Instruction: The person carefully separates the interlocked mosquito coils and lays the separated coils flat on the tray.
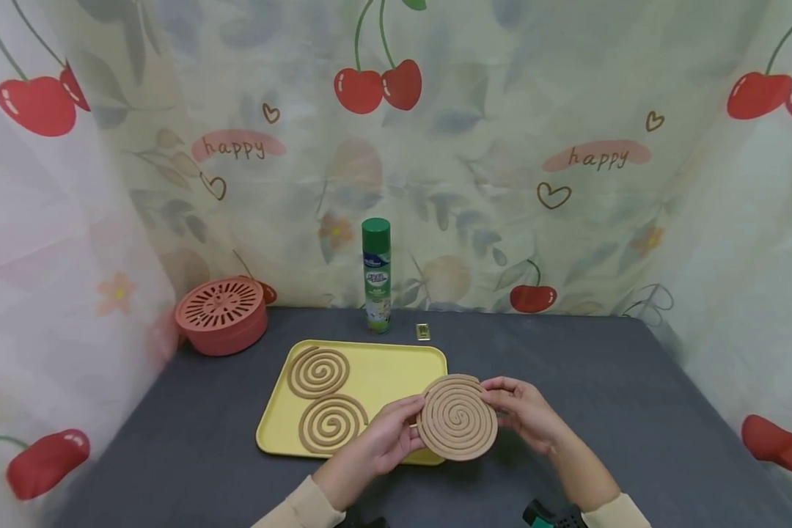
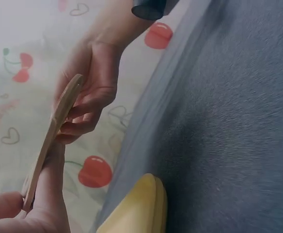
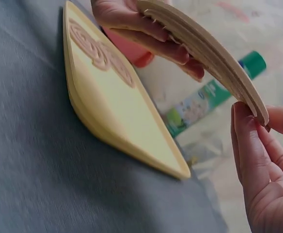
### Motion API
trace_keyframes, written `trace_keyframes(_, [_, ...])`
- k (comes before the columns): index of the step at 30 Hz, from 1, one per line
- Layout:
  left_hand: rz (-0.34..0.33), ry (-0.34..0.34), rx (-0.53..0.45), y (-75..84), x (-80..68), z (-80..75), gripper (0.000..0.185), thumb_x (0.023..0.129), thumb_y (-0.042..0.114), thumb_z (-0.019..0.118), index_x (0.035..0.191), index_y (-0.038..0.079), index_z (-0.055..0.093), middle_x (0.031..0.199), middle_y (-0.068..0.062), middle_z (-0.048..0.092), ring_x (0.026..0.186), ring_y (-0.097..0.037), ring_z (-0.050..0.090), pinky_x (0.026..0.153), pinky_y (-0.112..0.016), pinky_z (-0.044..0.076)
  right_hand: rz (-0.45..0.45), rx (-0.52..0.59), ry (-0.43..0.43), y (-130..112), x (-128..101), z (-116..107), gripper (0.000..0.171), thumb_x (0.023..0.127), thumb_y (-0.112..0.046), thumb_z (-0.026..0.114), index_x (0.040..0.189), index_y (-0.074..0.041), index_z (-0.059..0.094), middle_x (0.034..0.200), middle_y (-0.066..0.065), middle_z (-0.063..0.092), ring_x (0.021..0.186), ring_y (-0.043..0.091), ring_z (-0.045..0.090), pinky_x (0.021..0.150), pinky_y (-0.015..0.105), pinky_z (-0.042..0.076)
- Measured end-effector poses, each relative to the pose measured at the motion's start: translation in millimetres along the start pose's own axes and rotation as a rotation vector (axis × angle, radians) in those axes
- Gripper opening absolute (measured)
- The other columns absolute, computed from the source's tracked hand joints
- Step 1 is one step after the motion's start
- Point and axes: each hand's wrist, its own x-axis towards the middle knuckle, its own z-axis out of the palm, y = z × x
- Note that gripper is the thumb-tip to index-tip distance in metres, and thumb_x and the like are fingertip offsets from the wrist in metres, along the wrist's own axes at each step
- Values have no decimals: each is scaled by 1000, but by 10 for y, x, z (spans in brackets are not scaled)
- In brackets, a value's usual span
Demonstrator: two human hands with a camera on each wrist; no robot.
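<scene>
Left hand: the left hand (image 1: 386, 440) comes in from the near left, forearm in a cream sleeve (image 1: 297, 510), fingers curled up behind the left rim of the coil disc (image 1: 457, 417) and thumb on its face; it pinches the edge.
Right hand: the right hand (image 1: 524, 412) reaches from the near right, wrist bent inward, fingers spread behind the disc's right rim and thumb at the front; it also pinches the edge.
Coil disc: a round tan double spiral, held between both hands above the grey table (image 1: 633, 396), over the near right corner of the yellow tray (image 1: 396, 367), tilted with its face towards the person. The right wrist view shows it edge-on, raised clear of the tray.
Tray contents: two separated spirals, a far coil (image 1: 318, 372) and a near coil (image 1: 332, 423), lie flat in the tray's left half, just beside each other.
Far side: a green spray can (image 1: 376, 275) stands upright behind the tray; a small gold clip (image 1: 423, 331) lies just right of it.
Far left: a red slotted round box (image 1: 222, 314) sits on the table by the curtain.
</scene>
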Motion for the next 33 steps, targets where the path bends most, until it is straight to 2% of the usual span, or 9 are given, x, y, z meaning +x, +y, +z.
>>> trace_keyframes(8, [40,39,-28,21,-234,-138,46,102,22,36,139,-6,32,113,-5,61,100,-11,63,82,-28,54,7,53,-44,49,19,237,8,88,-9,62,96,-11,61,86,-6,66,81,5,65,71,24,56])
trace_keyframes(18, [29,34,-32,-69,-454,-303,51,101,25,37,141,-6,27,112,-1,62,98,-9,63,82,-26,53,20,41,-32,124,-2,483,11,85,-9,66,95,-7,61,84,-4,65,80,5,63,73,22,55])
trace_keyframes(26, [18,94,-12,-136,-560,-376,57,100,28,41,144,-5,24,128,-9,56,100,-10,63,80,-26,53,-15,-19,-49,145,-61,580,16,84,-12,67,97,-3,64,85,-6,67,80,4,64,74,22,54])
trace_keyframes(33, [18,97,-54,-171,-594,-402,55,100,26,42,142,-5,27,127,-9,57,103,-9,62,82,-28,53,-37,-65,-51,152,-76,599,26,83,-12,69,102,5,63,85,-6,67,80,4,64,76,23,55])
